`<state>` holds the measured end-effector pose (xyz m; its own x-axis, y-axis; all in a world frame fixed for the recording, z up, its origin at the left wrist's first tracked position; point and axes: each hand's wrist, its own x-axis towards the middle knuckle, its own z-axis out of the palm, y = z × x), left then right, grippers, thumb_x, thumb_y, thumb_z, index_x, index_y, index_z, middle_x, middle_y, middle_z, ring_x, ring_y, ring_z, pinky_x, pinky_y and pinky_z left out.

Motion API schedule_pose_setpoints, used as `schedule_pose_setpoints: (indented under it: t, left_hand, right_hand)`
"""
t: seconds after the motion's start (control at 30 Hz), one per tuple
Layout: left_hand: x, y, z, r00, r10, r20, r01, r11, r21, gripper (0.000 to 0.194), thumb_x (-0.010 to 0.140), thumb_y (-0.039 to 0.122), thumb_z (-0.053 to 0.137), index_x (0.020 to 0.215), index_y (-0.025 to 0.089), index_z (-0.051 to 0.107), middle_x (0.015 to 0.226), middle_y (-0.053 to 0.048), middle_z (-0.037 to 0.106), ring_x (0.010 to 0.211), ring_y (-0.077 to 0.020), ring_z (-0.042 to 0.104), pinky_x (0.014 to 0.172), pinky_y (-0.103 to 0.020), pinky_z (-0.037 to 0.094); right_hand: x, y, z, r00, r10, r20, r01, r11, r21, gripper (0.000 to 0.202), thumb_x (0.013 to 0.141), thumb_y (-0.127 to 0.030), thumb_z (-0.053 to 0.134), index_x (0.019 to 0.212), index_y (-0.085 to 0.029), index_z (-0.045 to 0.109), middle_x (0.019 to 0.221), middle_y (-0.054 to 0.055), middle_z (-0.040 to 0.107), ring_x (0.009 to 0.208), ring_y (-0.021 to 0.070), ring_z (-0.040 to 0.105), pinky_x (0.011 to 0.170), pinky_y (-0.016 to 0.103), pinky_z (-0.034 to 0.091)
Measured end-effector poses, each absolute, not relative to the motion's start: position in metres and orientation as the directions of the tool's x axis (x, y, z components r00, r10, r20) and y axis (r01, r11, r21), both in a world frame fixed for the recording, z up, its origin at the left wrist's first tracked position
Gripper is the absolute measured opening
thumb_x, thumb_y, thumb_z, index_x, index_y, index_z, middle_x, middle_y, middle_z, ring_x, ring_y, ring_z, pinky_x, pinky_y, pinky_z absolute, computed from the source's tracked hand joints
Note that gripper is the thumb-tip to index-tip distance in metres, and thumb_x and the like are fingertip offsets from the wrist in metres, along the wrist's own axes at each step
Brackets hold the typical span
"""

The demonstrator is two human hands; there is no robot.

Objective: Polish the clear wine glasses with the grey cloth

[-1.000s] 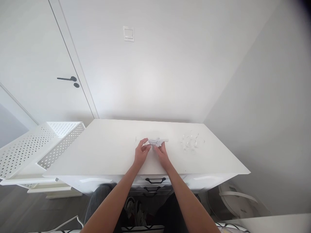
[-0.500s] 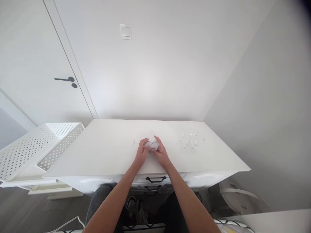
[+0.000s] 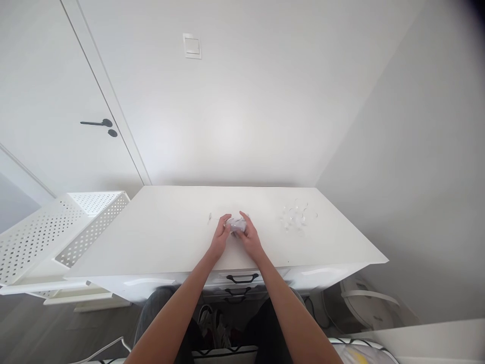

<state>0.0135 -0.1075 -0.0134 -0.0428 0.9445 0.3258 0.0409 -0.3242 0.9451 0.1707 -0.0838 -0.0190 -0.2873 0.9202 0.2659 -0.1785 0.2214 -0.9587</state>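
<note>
Both hands meet over the middle of the white dresser top (image 3: pixel 166 227). My left hand (image 3: pixel 221 235) has its fingers wrapped round a clear glass (image 3: pixel 210 218), whose stem and foot stick out to the left. From the right, my right hand (image 3: pixel 250 236) grips a crumpled pale grey cloth (image 3: pixel 237 225) pressed against the glass. The fingers partly hide the glass bowl. Further right on the dresser top stand several clear glasses (image 3: pixel 297 216), close together and hard to tell apart.
A white perforated shelf unit (image 3: pixel 91 227) stands left of the dresser. Behind are a wall with a light switch (image 3: pixel 192 46) and a door with a dark handle (image 3: pixel 96 123). A lidded bin (image 3: pixel 369 303) is at lower right.
The cloth has changed shape slightly between my hands, which stay at about the same spot. The whole view has shifted a little.
</note>
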Motion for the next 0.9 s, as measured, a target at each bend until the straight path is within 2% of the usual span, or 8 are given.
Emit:
schedule_pose_setpoints:
  t: [0.13,0.3,0.47,0.57,0.63,0.77,0.83,0.9]
  left_hand:
    - [0.0146,-0.1084,-0.0119,-0.011,0.928,0.371,0.045,-0.37,0.928,0.051,0.099,0.052,0.055,0.144,0.028,0.051,0.146,-0.013,0.052,0.124,-0.0254,0.057,0.101,-0.04,0.05]
    - [0.0125,-0.109,-0.0101,-0.208,0.941,0.267,0.121,-0.247,0.962,0.041,0.1,0.056,0.05,0.126,0.025,0.056,0.112,-0.007,0.063,0.097,-0.0214,0.062,0.089,-0.038,0.052]
    - [0.0124,-0.1067,-0.0162,-0.059,0.947,0.315,0.037,-0.313,0.949,0.042,0.099,0.048,0.054,0.137,0.028,0.053,0.142,-0.01,0.054,0.129,-0.0255,0.055,0.108,-0.042,0.046]
    - [0.0134,-0.1043,-0.0184,-0.029,0.937,0.349,0.036,-0.348,0.937,0.045,0.099,0.046,0.056,0.14,0.028,0.051,0.147,-0.011,0.051,0.135,-0.0261,0.052,0.11,-0.043,0.045]
    - [0.0132,-0.1043,-0.0171,-0.083,0.935,0.344,0.059,-0.34,0.939,0.043,0.098,0.049,0.057,0.135,0.027,0.052,0.137,-0.011,0.057,0.128,-0.0254,0.057,0.105,-0.041,0.048]
    - [0.0114,-0.107,-0.0125,-0.177,0.946,0.271,0.097,-0.257,0.962,0.04,0.1,0.056,0.051,0.126,0.025,0.053,0.107,-0.006,0.064,0.093,-0.0201,0.065,0.088,-0.037,0.053]
    - [0.0112,-0.1069,-0.0125,-0.155,0.95,0.27,0.1,-0.257,0.961,0.042,0.101,0.056,0.048,0.129,0.025,0.054,0.114,-0.008,0.065,0.099,-0.0214,0.065,0.09,-0.039,0.053]
    - [0.0117,-0.1049,-0.0148,-0.077,0.948,0.309,0.074,-0.303,0.95,0.045,0.1,0.052,0.051,0.137,0.026,0.052,0.134,-0.012,0.06,0.121,-0.0253,0.06,0.099,-0.042,0.052]
  right_hand:
    - [0.1767,-0.0817,-0.017,-0.25,0.933,0.259,-0.288,0.184,-0.94,0.078,0.095,-0.043,0.066,0.161,-0.029,0.028,0.121,0.007,0.069,0.106,0.0225,0.067,0.1,0.042,0.052]
    - [0.1701,-0.0897,-0.0125,-0.449,0.837,0.312,-0.151,0.274,-0.95,0.073,0.089,-0.036,0.073,0.155,-0.032,0.043,0.137,0.007,0.062,0.118,0.0236,0.061,0.106,0.04,0.047]
    - [0.172,-0.0832,-0.017,-0.273,0.931,0.241,-0.225,0.181,-0.957,0.074,0.089,-0.04,0.072,0.155,-0.028,0.04,0.106,0.005,0.069,0.092,0.0205,0.065,0.087,0.036,0.053]
    - [0.1772,-0.0814,-0.0164,-0.237,0.945,0.225,-0.274,0.157,-0.949,0.074,0.09,-0.044,0.071,0.154,-0.027,0.038,0.104,0.005,0.07,0.09,0.0193,0.065,0.084,0.034,0.053]
    - [0.1776,-0.0838,-0.0141,-0.281,0.929,0.24,-0.286,0.158,-0.945,0.074,0.09,-0.044,0.072,0.154,-0.028,0.039,0.109,0.005,0.069,0.094,0.0198,0.065,0.085,0.034,0.053]
    - [0.1731,-0.09,-0.0103,-0.401,0.874,0.275,-0.253,0.183,-0.95,0.07,0.086,-0.034,0.075,0.15,-0.029,0.046,0.125,0.007,0.065,0.11,0.0214,0.062,0.097,0.036,0.051]
    - [0.1722,-0.0902,-0.0104,-0.414,0.875,0.25,-0.255,0.153,-0.955,0.069,0.085,-0.03,0.074,0.149,-0.029,0.047,0.123,0.006,0.066,0.108,0.0213,0.063,0.097,0.036,0.051]
    - [0.1736,-0.0881,-0.0115,-0.357,0.91,0.21,-0.3,0.101,-0.949,0.072,0.084,-0.028,0.074,0.15,-0.029,0.044,0.116,0.005,0.069,0.102,0.0209,0.064,0.094,0.037,0.052]
